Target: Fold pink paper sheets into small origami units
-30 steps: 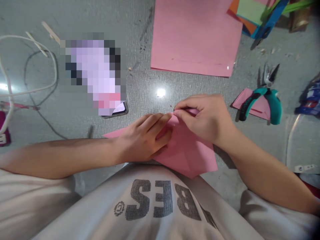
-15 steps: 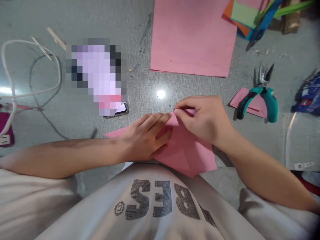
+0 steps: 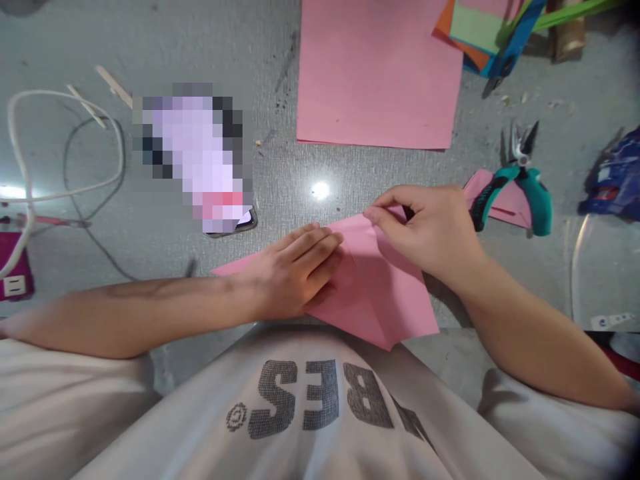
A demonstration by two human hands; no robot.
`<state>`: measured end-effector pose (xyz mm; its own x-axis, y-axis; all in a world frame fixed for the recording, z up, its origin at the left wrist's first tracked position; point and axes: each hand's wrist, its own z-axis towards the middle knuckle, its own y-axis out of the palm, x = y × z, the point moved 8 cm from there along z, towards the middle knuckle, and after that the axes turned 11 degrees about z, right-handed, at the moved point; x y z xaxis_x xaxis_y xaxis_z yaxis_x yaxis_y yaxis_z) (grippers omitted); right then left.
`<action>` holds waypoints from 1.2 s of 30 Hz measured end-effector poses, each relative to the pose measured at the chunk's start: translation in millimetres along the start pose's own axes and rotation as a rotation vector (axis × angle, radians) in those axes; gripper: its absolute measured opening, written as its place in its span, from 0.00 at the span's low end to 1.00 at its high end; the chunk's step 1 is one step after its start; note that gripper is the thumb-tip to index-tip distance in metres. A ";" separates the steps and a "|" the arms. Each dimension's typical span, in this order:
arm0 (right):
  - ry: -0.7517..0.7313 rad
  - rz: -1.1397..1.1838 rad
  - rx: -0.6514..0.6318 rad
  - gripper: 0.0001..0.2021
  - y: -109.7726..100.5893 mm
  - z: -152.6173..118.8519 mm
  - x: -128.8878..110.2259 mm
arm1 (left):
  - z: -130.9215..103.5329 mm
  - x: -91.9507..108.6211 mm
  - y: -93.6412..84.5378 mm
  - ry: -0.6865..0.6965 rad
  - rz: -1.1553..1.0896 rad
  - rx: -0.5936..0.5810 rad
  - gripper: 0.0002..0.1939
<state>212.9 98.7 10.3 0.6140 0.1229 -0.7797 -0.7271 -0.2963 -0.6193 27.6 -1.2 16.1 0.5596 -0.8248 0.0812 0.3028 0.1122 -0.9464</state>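
Observation:
A folded sheet of pink paper (image 3: 370, 280) lies at the table's front edge, close to my body. Creases run across it, and one corner pokes out left beyond my wrist. My left hand (image 3: 300, 270) rests on top of the sheet, its fingers stretched out and pressing it down. At the paper's far edge, my right hand (image 3: 420, 227) pinches it between thumb and forefinger. Part of the sheet is hidden beneath both hands.
Larger pink sheets (image 3: 375, 73) lie beyond my hands. Teal-handled pliers (image 3: 539, 200) rest on a small folded pink piece at right. Coloured papers (image 3: 475, 30) and a blue cutter (image 3: 520, 37) are at the upper right. A pixelated phone (image 3: 245, 223) and a white cable (image 3: 120, 147) lie left.
My right hand has slid to the right along the paper's far edge, away from my left hand. The left fingers have drawn closer together, still on the sheet.

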 end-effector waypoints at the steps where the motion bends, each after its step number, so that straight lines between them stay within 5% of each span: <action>1: 0.008 -0.004 0.003 0.07 0.1 0.5 0.6 | -0.4 0.0 0.9 -0.004 -0.010 -0.007 0.22; 8: 0.002 0.015 0.010 0.05 -6.3 0.2 0.1 | -2.3 -1.2 1.5 -0.004 -0.025 -0.015 0.23; 12: 0.023 0.038 0.029 0.14 -12.9 -1.8 6.2 | -3.0 -11.0 1.4 -0.046 0.019 -0.065 0.25; 15: 0.049 0.018 0.063 0.07 -14.2 -2.8 9.1 | -3.1 -10.3 -1.1 0.003 0.070 -0.054 0.23; 19: 0.063 -0.018 0.081 0.16 -11.0 -2.7 6.3 | -2.0 -8.2 -1.4 0.026 0.056 -0.029 0.20; 28: 0.045 -0.077 0.082 0.18 -9.6 -3.5 5.2 | 0.1 -6.8 -1.8 0.008 0.082 -0.007 0.18; 36: 0.074 -0.055 0.046 0.15 -11.1 -5.1 6.0 | -2.8 -7.5 -3.4 0.047 0.052 0.002 0.29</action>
<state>226.2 97.9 12.9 0.6735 0.0672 -0.7361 -0.7036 -0.2469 -0.6663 20.3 3.1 17.9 0.5379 -0.8428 0.0173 0.2759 0.1567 -0.9483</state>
